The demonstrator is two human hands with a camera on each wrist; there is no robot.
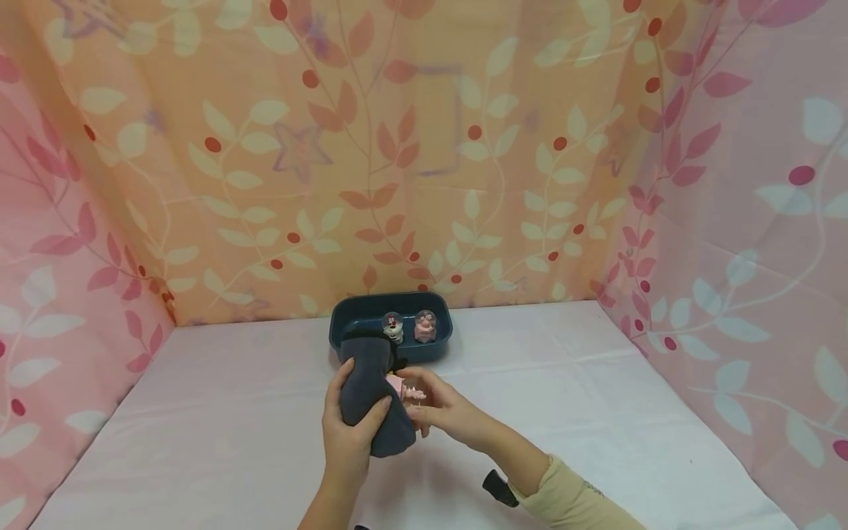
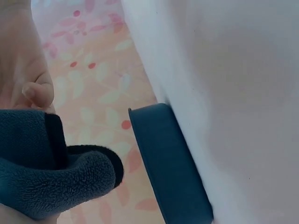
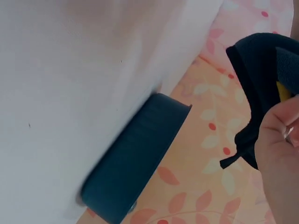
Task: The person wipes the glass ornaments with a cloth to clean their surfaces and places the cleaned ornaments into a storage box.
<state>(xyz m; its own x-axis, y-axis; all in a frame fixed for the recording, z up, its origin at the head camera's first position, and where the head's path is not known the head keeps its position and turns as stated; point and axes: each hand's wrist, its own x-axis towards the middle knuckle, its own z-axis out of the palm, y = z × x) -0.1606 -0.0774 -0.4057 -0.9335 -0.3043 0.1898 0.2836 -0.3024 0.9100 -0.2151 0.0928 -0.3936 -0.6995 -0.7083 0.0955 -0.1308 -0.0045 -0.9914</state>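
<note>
A dark blue-grey fleecy cloth with black edging is gripped in my left hand, its thumb lying across the front. My right hand pinches a small pink figurine against the cloth's right side. Part of the figurine is hidden by the fingers and the cloth. In the left wrist view the cloth appears folded over, its black border facing the tray. A yellow bit shows beside the cloth in the right wrist view, just above the fingers.
Behind the hands stands a dark blue tray holding a red-and-white figurine and a pink one, both with clear domes. A black object lies by the right forearm. Leaf-patterned curtains enclose the white table.
</note>
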